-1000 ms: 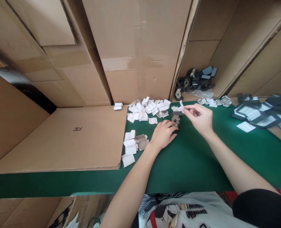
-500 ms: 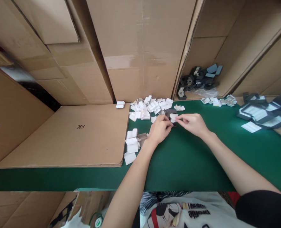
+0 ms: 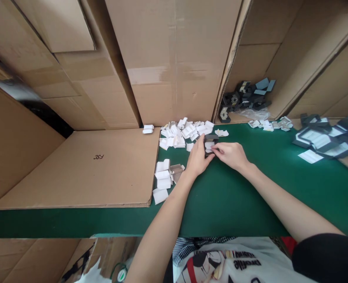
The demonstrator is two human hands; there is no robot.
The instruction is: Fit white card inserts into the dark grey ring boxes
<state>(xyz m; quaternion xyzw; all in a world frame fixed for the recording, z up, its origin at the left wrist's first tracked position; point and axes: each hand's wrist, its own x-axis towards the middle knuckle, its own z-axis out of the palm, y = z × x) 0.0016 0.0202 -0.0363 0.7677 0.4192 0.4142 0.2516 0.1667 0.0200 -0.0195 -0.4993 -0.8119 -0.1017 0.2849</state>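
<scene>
A small black box [image 3: 211, 138] with its lid up stands on the green table, and my left hand [image 3: 198, 158] grips it from the left side. Inside the box sits a folded white paper insert [image 3: 208, 147]. My right hand [image 3: 231, 154] pinches the near right edge of this insert with thumb and fingertips. The box's lower front is partly hidden by my fingers. Just beyond my left hand lies a heap of white paper inserts [image 3: 176, 135], and several more white inserts [image 3: 163, 175] lie left of my left wrist.
A flat cardboard sheet [image 3: 82, 169] covers the table's left. Black boxes with white inserts [image 3: 324, 139] are piled at the right. More black pieces [image 3: 244, 96] lie in an open carton at the back. Tall cardboard boxes [image 3: 176, 59] line the far edge.
The white insert has moved down and left into the black box, along with my right hand. My left hand's fingers have spread along the box's side, and the box shows more.
</scene>
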